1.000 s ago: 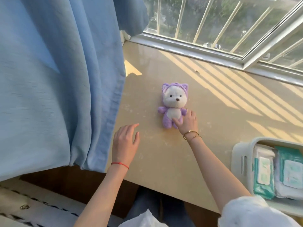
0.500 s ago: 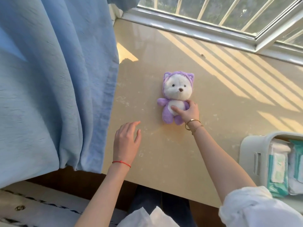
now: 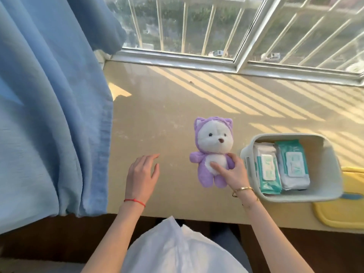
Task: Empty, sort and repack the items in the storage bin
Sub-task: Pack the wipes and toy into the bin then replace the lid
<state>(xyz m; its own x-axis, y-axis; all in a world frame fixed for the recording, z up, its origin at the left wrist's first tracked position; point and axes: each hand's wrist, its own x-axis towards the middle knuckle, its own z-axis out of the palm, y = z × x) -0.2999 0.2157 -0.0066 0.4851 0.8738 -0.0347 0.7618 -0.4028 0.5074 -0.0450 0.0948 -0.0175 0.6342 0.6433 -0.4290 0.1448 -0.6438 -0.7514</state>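
A purple and white plush toy [image 3: 211,142] is held face up over the beige window ledge [image 3: 157,115]. My right hand [image 3: 232,172] grips its belly and right side, thumb across the white tummy. My left hand [image 3: 142,174] hovers flat over the ledge to the left, fingers apart, holding nothing. Just right of the toy stands the pale storage bin [image 3: 331,174]. Inside it lie two packs of wet wipes [image 3: 281,168], one with green ends and one mostly white.
A blue curtain [image 3: 49,105] hangs over the ledge's left end. The barred window [image 3: 216,28] runs along the far side. A yellow mat [image 3: 342,215] lies at the ledge's front right, partly under the bin. White clothing [image 3: 177,251] fills the bottom centre.
My right hand has closed around the plush toy and carried it toward the storage bin. The view has swung right, so the whole bin now shows. My left hand stays open over the ledge.
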